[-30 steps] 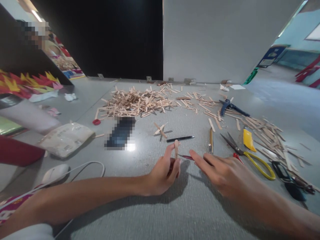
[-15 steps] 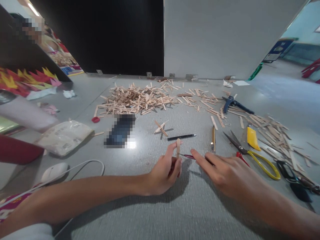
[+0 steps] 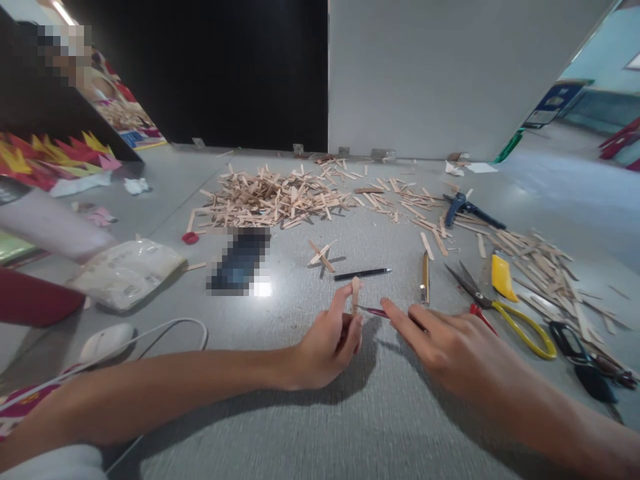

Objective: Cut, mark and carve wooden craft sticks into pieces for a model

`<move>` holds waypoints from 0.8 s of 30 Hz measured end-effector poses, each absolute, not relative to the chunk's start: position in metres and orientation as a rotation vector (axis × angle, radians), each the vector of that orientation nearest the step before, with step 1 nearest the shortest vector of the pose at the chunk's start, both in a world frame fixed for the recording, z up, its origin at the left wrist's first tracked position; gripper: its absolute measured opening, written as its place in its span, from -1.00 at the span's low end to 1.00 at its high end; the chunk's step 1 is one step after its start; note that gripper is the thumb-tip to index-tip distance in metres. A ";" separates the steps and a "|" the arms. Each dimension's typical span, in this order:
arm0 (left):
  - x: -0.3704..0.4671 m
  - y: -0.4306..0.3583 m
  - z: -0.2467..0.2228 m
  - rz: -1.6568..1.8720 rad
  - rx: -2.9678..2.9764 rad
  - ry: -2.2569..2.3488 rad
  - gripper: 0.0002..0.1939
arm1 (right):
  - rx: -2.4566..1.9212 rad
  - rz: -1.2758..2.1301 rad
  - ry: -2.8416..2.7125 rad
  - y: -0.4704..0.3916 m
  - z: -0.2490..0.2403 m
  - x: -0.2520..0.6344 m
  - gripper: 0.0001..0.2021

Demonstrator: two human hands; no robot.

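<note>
My left hand [image 3: 327, 340] is closed, pinching a short wooden craft stick [image 3: 355, 292] upright between its fingers. From the right, my right hand [image 3: 445, 340] grips a slim tool with a dark red shaft [image 3: 376, 311] and a thin pointed tip; the rest of it is hidden by the fingers. That tip meets the lower part of the stick, though I cannot tell whether it presses in. Just beyond the hands lie a black pen [image 3: 363, 274] and a small crossed assembly of sticks [image 3: 321, 255].
A heap of craft sticks [image 3: 270, 199] lies before the upright black-and-white panel [image 3: 425, 80]. On the right are yellow-handled scissors [image 3: 525, 328], a yellow cutter [image 3: 503, 277] and blue clippers [image 3: 473, 212]. A phone [image 3: 241, 261], plastic packet [image 3: 131, 273] and mouse [image 3: 107, 343] are left.
Both hands keep nearly the same pose, with the tool's tip still at the stick. The whole view has shifted very slightly.
</note>
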State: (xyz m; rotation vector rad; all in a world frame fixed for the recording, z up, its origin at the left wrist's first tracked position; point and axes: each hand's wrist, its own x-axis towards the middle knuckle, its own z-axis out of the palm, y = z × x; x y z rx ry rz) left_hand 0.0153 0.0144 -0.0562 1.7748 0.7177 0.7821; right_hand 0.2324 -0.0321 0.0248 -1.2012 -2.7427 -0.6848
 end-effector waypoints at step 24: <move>0.021 0.013 -0.071 0.493 2.252 1.080 -0.47 | -1.432 -0.972 -2.814 -0.034 0.001 0.206 -0.74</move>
